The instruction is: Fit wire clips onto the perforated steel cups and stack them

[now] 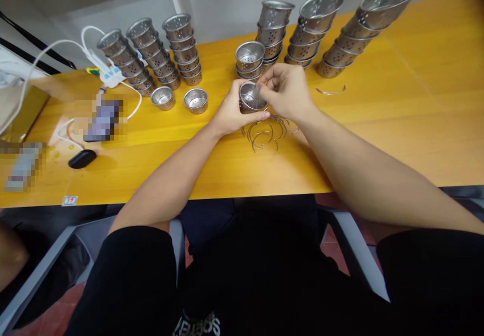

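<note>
My left hand (232, 112) is wrapped round a perforated metal cup (250, 99), its opening tilted up toward me. At the cup's right rim my right hand (284, 88) has its thumb and fingers pinched together; what they hold is too small to make out. Several thin curved wires (264, 133) lie in a loose pile on the table just below the cup. Another curved wire (331, 92) lies apart, right of my right hand. Directly behind the held cup stands a short stack of similar cups (249, 56).
Tall cup stacks stand at the back left (183, 49) and back right (348, 39). Two single cups (195, 101) sit front of the left stacks. A phone (104, 120), white cables and a black oval object (82, 158) lie left on the yellow table (416, 139).
</note>
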Motion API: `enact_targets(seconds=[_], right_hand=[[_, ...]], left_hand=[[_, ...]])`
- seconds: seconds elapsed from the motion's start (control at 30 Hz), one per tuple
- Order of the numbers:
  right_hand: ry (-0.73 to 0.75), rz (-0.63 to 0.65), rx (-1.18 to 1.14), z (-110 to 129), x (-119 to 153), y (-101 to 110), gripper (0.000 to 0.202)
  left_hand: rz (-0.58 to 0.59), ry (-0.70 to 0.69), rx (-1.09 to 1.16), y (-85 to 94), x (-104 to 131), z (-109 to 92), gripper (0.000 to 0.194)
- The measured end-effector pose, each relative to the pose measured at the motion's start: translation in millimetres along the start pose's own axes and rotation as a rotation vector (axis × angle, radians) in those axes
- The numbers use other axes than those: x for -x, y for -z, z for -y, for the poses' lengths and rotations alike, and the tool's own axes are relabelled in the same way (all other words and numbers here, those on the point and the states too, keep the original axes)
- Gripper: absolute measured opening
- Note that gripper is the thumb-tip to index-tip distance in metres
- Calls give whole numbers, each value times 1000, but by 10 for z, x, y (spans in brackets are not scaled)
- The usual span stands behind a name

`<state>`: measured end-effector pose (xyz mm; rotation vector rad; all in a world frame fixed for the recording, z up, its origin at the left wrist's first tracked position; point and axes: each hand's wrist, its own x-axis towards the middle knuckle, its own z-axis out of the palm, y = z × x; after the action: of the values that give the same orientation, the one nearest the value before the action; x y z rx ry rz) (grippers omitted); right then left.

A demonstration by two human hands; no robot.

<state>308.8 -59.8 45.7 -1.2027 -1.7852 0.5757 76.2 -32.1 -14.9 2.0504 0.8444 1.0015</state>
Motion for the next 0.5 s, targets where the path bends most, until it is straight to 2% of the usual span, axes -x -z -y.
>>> enact_targets(seconds=[0.17,0.3,0.4,0.5], right_hand=[[4,-16,-27,-18,-21,-52,44],[84,-24,-258,12,-41,-58,52],[116,105,-455,98,-27,31,63],[82,245,-506,202,9,122,73]], left_hand=[[2,-23,4,-7,-12,60,116],[6,-25,29,59,-31,72,114],[11,-2,89,152,-30,32,106],[20,28,153,223,-30,33,103]])
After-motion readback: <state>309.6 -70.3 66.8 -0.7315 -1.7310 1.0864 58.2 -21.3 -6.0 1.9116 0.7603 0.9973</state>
